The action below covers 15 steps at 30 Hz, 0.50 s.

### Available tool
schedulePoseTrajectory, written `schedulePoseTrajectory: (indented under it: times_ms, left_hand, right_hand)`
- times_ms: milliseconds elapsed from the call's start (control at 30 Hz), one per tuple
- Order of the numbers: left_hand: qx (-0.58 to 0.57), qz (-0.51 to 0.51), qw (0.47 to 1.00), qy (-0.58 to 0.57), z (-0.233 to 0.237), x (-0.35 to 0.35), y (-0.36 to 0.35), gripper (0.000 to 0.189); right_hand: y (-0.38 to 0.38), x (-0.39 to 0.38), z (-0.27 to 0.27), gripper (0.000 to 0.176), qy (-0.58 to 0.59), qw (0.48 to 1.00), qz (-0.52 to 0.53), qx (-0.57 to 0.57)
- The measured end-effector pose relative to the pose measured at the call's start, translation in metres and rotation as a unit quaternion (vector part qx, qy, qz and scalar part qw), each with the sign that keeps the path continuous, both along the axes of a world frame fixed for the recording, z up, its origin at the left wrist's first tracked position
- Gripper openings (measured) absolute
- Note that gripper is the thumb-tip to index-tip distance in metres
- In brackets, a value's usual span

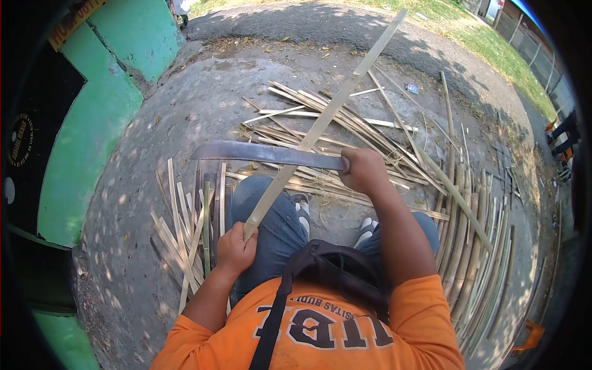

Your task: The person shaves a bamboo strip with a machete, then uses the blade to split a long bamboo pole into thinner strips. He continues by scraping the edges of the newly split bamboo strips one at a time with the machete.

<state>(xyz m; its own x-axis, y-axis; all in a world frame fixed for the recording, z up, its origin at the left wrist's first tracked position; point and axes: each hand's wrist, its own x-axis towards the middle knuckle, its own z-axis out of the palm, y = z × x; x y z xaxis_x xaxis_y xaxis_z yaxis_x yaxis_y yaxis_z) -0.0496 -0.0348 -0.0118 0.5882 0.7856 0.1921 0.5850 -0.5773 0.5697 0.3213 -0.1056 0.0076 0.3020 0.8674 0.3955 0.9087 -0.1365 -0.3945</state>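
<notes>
My left hand (236,250) is closed round the lower end of a long pale bamboo strip (327,114), which slants up and away to the right. In my right hand (365,171) is the handle of a machete (259,152). Its long, slightly curved blade points left and crosses over the strip in this view, above my left knee. Most of the handle is hidden by my fingers.
Split bamboo strips (345,123) lie in a loose pile ahead of my feet. More strips (185,234) are stacked at my left, and long bamboo poles (465,246) at my right. A green wall (92,148) stands at far left; a road (259,28) runs beyond.
</notes>
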Motion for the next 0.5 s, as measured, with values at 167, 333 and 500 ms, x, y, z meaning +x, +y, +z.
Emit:
schedulePoseTrajectory:
  times_ms: [167, 333, 500]
  left_hand:
    - [-0.008, 0.003, 1.000, 0.013, 0.002, 0.001, 0.001, 0.027]
    - [-0.011, -0.003, 1.000, 0.018, 0.004, 0.002, 0.001, 0.028]
    - [0.013, -0.006, 1.000, 0.026, 0.000, 0.000, 0.001, 0.028]
  right_hand:
    - [-0.003, 0.006, -0.002, 0.020, 0.063, 0.994, -0.088, 0.004]
    - [-0.001, -0.027, -0.006, 0.017, -0.014, 0.998, 0.055, -0.023]
    - [0.002, -0.041, -0.002, 0.014, -0.049, 0.991, 0.106, -0.069]
